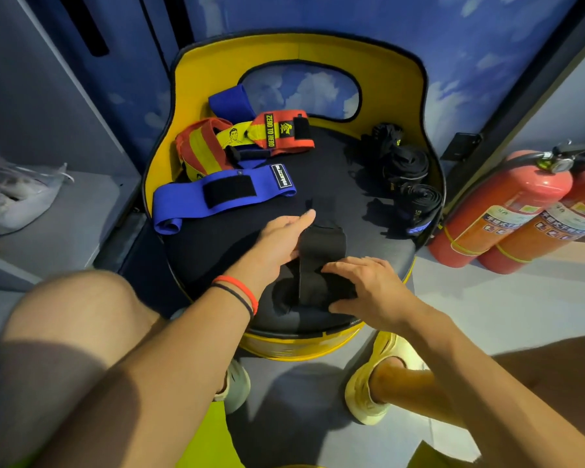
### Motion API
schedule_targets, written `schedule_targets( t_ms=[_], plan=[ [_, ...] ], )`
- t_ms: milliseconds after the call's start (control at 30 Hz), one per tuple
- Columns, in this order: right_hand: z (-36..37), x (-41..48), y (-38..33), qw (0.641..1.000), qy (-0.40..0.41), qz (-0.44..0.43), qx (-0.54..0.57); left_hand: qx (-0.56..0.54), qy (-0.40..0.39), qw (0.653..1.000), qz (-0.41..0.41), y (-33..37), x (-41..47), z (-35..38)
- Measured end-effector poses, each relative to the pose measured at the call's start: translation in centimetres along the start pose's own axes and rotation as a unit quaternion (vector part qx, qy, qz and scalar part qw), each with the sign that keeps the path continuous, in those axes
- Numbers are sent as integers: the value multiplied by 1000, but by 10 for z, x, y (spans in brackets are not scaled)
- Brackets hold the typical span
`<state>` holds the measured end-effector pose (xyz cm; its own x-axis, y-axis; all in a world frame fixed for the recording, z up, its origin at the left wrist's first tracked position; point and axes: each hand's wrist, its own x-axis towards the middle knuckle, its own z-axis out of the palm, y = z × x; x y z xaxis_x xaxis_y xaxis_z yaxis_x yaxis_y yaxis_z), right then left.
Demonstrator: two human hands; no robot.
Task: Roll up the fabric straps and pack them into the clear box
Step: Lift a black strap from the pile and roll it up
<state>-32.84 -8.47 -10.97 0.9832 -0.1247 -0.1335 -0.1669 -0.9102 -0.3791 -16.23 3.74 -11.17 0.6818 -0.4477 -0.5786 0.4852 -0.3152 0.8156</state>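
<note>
Beneath the right fingers [348,265], black strap [322,246] touches the left hand [284,238].

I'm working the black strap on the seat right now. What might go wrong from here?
1. The black strap lies dark on the dark seat cushion, so its edges are hard to follow and the roll may go crooked.
2. The rolled black straps sit by the seat's right edge; a sweep of the right hand might knock them off.
3. No clear box is in view.

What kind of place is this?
Probably a gym changing area: colourful fabric wrist straps lie on a yellow round chair, grey locker-like cubbies stand left, and two red fire extinguishers stand right.
</note>
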Motion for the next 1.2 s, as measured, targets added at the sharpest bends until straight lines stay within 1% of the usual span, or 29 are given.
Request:
schedule_targets(
  t_ms=[133, 233, 300, 367, 467, 533, 600, 700, 733, 767, 800, 867, 933, 967, 1033, 1133, 1167, 1200],
  plan=[
    [-2, -1, 3, 999, -23, 5, 44, 11, -6, 998, 59, -5, 11, 7],
    [-1, -2, 5, 998, -29, 5, 60, 40, 21, 992, 118, 2, 16, 12],
    [3, -3, 6, 996, -18, 5, 90, 99, 40, 984, 142, 3, 21, 12],
    [7, -4, 8, 991, -19, 14, 133, 179, 45, 973, 140, -2, 29, 8],
    [6, -6, 8, 979, -12, 23, 202, 305, 64, 936, 163, -9, 32, 3],
    [5, -7, 10, 974, 20, 26, 224, 335, 88, 920, 184, -8, 26, 2],
    [3, -5, 10, 971, 27, 41, 234, 314, 106, 927, 175, -8, 21, 1],
    [2, 1, 9, 962, 30, 69, 263, 208, 126, 960, 139, -16, 13, -2],
    [2, 2, 9, 959, 37, 77, 272, 181, 130, 965, 137, -19, 11, -3],
    [2, 2, 6, 955, 42, 86, 281, 176, 129, 966, 137, -21, 7, -3],
    [3, 2, 5, 950, 45, 97, 293, 193, 125, 963, 141, -24, 4, -3],
    [6, 2, 2, 946, 46, 117, 299, 260, 133, 943, 161, -30, 2, 0],
    [10, 2, 1, 950, 56, 120, 282, 303, 135, 924, 189, -30, -3, 1],
    [11, 3, 0, 953, 60, 120, 271, 308, 120, 924, 191, -28, -5, 1],
    [13, 7, -2, 952, 58, 133, 269, 286, 78, 942, 155, -21, -9, -2],
    [16, 18, -3, 938, 81, 166, 295, 171, 41, 983, 56, -16, -17, -6],
    [18, 22, -2, 932, 100, 181, 296, 149, 37, 987, 49, -18, -20, -7],
    [20, 26, -2, 927, 123, 197, 295, 151, 32, 986, 63, -21, -24, -6]
  ],
)
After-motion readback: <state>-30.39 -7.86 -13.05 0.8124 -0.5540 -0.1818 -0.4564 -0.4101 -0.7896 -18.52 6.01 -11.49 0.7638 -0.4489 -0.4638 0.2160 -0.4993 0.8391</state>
